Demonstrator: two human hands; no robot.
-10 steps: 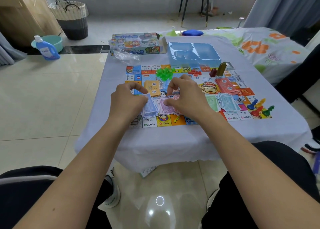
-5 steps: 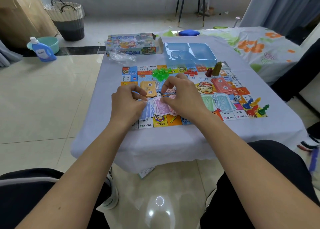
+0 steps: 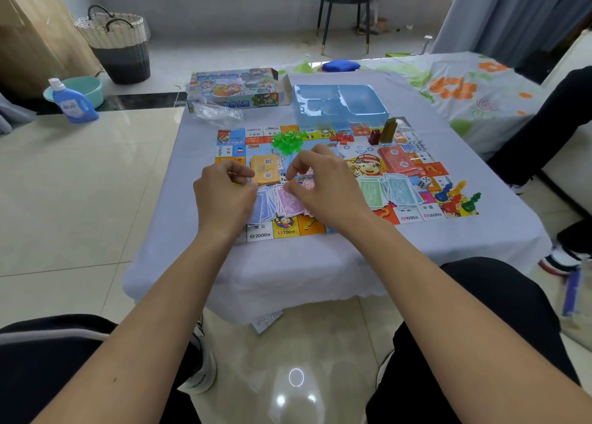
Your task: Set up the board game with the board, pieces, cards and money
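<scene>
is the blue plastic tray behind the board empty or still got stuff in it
Empty. The blue plastic tray shows only bare moulded compartments; the green houses, money and pawns already lie out on the board.

Purple notes (image 3: 290,201), green houses (image 3: 286,141)

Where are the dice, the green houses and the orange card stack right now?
dice (image 3: 425,183), head view, on its white top face.
green houses (image 3: 286,141), head view, on the middle of the pile.
orange card stack (image 3: 265,169), head view, on the top card's face.
</scene>
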